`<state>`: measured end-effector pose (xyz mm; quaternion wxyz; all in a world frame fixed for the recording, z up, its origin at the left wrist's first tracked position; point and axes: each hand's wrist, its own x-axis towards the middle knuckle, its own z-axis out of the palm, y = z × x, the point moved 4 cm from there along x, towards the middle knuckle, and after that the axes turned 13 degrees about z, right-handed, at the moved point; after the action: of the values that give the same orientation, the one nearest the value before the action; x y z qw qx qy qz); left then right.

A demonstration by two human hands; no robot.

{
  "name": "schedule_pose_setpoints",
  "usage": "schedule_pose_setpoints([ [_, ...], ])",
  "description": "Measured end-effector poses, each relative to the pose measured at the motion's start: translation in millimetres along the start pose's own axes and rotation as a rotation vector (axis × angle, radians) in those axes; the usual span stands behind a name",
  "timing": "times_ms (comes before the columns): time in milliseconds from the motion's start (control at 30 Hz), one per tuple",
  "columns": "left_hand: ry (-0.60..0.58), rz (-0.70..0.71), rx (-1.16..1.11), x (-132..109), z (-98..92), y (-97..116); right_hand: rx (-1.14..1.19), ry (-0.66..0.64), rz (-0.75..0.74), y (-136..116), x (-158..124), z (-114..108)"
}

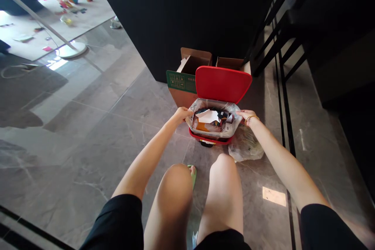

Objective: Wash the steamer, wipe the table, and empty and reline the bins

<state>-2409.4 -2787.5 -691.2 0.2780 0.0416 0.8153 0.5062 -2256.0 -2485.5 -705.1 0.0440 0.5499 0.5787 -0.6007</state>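
Observation:
A red trash bin (192, 134) stands on the floor in front of my knees, its red lid (224, 83) tipped up at the back. Inside it, a clear plastic bag (202, 103) is full of rubbish, with a torn white piece of paper (208, 116) on top. My left hand (184, 114) pinches the bag's edge on the left side. On the opposite side my right hand (247, 115), with a gold bangle at the wrist, grips the other edge. The bag's mouth is spread between both hands.
A second clear plastic bag (246, 146) lies on the floor right of the bin. Behind stand a green and brown cardboard box (181, 82) and another open box (230, 62), against a dark panel (187, 11). Dark chair legs (275, 43) are at right; a white stand base (72, 49) is at left.

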Motion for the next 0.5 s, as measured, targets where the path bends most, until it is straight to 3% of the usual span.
schedule_pose_setpoints([
  [100, -0.07, -0.073, -0.047, 0.0, -1.8, 1.5, 0.102, 0.006, 0.063, 2.9, -8.4, 3.1],
  [200, -0.034, -0.071, 0.03, 3.3, -7.4, 5.3, 0.153, -0.016, 0.103, 2.7, -13.3, 8.6],
  [333, 0.193, 0.122, 0.247, 8.1, -11.0, 12.1, 0.19, -0.065, 0.129, -1.7, -10.0, 11.1],
  [433, 0.394, 0.155, 0.179, 7.1, -7.4, 9.2, 0.115, -0.131, 0.225, -0.3, -2.1, 7.8],
  [500, 0.465, 0.171, 0.113, 6.7, -2.7, 8.3, 0.065, -0.131, 0.28, 1.8, 3.3, 3.2],
])
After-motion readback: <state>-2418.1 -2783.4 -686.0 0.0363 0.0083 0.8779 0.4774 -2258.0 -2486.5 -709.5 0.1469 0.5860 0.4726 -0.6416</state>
